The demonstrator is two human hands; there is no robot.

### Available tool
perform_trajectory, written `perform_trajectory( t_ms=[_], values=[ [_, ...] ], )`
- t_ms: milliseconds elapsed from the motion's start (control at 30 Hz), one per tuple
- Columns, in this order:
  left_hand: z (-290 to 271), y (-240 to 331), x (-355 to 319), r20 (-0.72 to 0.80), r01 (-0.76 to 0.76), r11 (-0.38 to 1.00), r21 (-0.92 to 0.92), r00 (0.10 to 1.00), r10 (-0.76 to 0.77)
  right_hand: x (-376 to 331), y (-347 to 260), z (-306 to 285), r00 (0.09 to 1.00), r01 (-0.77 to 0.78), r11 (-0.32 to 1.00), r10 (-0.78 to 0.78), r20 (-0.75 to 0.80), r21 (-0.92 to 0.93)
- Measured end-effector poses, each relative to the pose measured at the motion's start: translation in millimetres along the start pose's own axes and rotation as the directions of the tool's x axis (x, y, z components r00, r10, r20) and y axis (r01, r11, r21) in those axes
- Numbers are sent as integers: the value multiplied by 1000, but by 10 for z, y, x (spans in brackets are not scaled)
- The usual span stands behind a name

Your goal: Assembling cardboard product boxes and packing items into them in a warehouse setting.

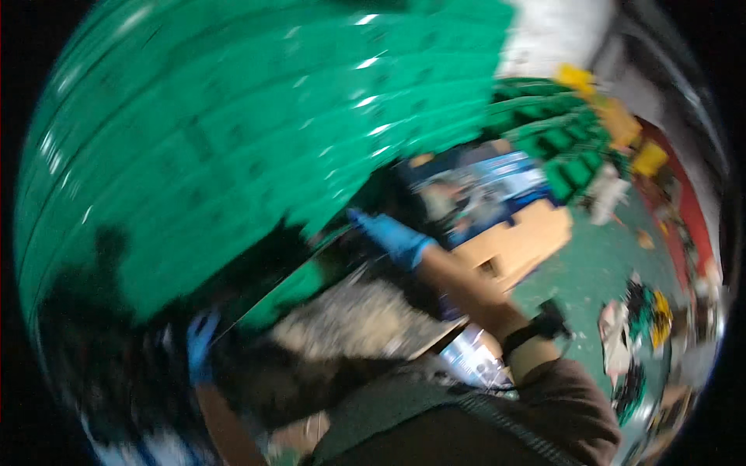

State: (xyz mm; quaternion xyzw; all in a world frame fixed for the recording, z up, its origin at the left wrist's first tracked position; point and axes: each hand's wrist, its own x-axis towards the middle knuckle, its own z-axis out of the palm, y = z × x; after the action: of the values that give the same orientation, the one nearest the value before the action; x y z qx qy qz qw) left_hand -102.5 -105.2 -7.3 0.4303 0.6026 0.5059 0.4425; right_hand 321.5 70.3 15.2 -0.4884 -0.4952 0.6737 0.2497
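Motion blurs the picture. My left hand (200, 342), in a blue glove, is low on the left beside a dark area. My right hand (392, 239), also blue-gloved, reaches forward near the middle with its fingers pointing left. A thin pale line (276, 289) runs slantwise from one hand to the other. Whether it is a strip, a cord or the edge of a dark sheet cannot be made out. The fingers of both hands are too smeared to show a grip. Below the line lies a greyish, rough-looking surface (350, 322).
Stacked glossy green crates or panels (233, 132) form a wall ahead. Right of my right hand stand a blue printed carton (505, 179) and a brown cardboard piece (517, 245). More green crates (571, 171) are beyond. Crumpled scraps (618, 334) lie on the green floor (583, 268).
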Motion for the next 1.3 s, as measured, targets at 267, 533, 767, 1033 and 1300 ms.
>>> perform_trajectory(
  t_ms=[267, 533, 767, 1033, 1300],
  values=[
    [-82, -142, -231, 378, -466, 238, 852, 863, 335, 73, 136, 485, 736, 553, -144, -377, 562, -820],
    [32, 245, -88, 298, -291, 66, 955, 925, -236, 250, 263, 622, 664, 495, -315, -464, 586, -810],
    [268, -225, -435, 256, -273, 40, 961, 938, 233, -30, 506, 632, 616, 529, -243, -550, 564, -813],
    [717, 16, -203, 333, -337, -33, 941, 904, 267, -181, 614, 1449, 428, 576, -202, -751, 502, -793],
    [889, -129, 6, 334, -331, -46, 942, 923, 190, -14, 882, 1554, 450, 710, -78, -714, 536, -700]
  ],
)
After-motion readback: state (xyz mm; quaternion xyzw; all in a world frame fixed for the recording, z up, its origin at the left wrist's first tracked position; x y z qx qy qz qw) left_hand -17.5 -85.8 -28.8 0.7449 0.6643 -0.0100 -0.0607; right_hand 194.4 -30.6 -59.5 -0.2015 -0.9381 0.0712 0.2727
